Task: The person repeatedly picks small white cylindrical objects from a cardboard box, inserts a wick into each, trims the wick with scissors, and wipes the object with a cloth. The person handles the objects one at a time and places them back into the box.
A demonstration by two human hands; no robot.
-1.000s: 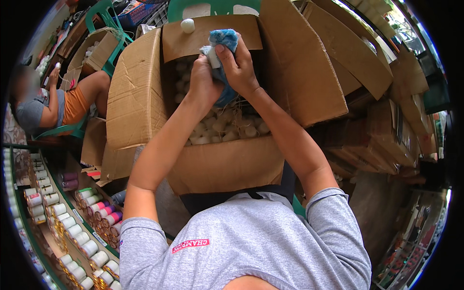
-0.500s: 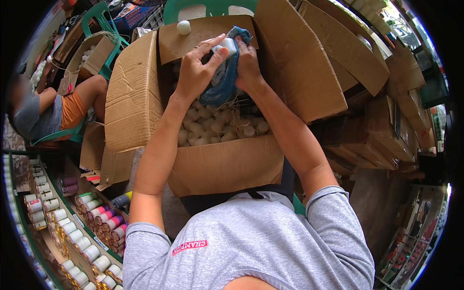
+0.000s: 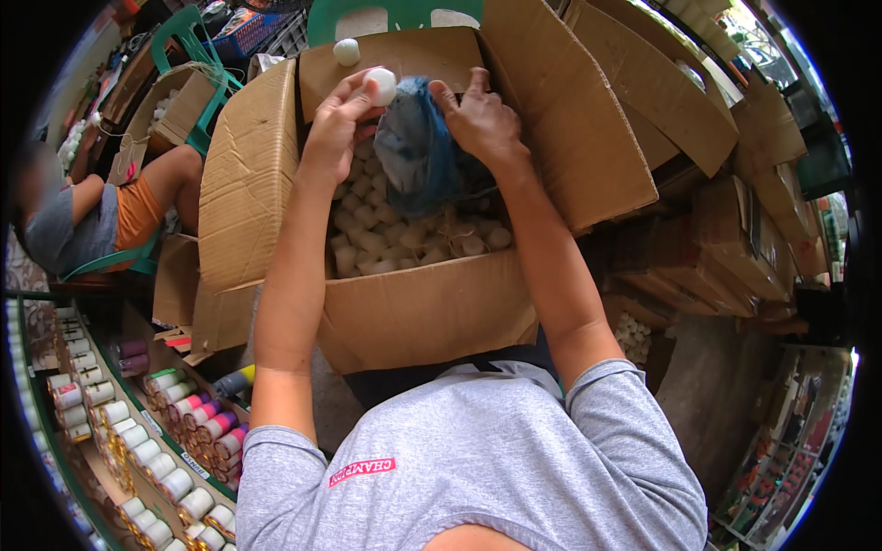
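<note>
My left hand (image 3: 335, 119) pinches a short white rounded cylinder (image 3: 381, 85) between thumb and fingers, above the left part of an open cardboard box (image 3: 427, 308). To its right, my right hand (image 3: 482, 119) has the thumb on the edge of a crumpled blue cloth (image 3: 418, 151); the index finger points away and the other fingers are hidden below the hand. The cloth hangs down into the box, over many similar off-white pieces (image 3: 372, 241) and some loose string. A single white piece (image 3: 346, 51) rests on the far flap.
Tall cardboard flaps (image 3: 570, 110) stand up on the right, another flap (image 3: 248, 174) on the left. A seated person (image 3: 92, 202) is at the far left. Racks of thread spools (image 3: 175, 482) fill the lower left. Stacked cartons (image 3: 735, 243) stand at the right; a green chair (image 3: 395, 14) is behind the box.
My left hand has drawn away from the cloth to the left, bringing the white cylinder out of it. The right hand has shifted slightly right and down, and the cloth hangs looser.
</note>
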